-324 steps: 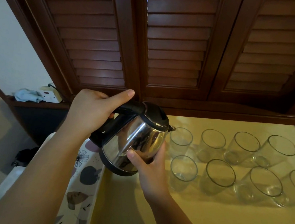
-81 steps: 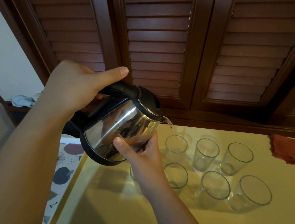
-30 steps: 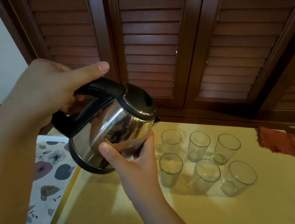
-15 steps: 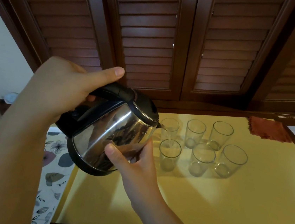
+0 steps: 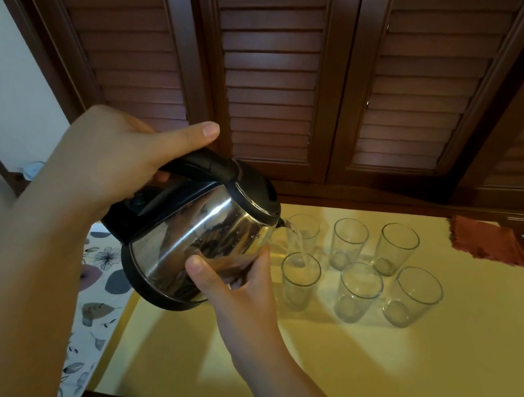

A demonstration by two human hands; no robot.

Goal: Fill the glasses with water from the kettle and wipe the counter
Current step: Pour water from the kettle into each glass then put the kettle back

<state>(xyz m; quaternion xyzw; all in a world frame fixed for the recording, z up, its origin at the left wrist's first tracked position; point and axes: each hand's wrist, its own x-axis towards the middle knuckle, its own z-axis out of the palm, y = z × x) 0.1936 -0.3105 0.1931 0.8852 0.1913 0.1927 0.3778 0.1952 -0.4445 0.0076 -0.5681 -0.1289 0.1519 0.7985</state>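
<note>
Yellow counter under dark louvred doors; I've got the kettle tipped over the near-left glass, water streaming in. My left hand grips the handle to tilt, my right hand cups the body so the spout holds its aim

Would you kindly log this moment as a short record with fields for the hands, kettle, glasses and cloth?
left hand: grips the kettle's black handle
right hand: supports the kettle's steel body from below
kettle: tilted, water streaming from its spout
glasses: six, two rows of three, upright
glass being filled: near row, leftmost
cloth: reddish, far right of the counter
</note>
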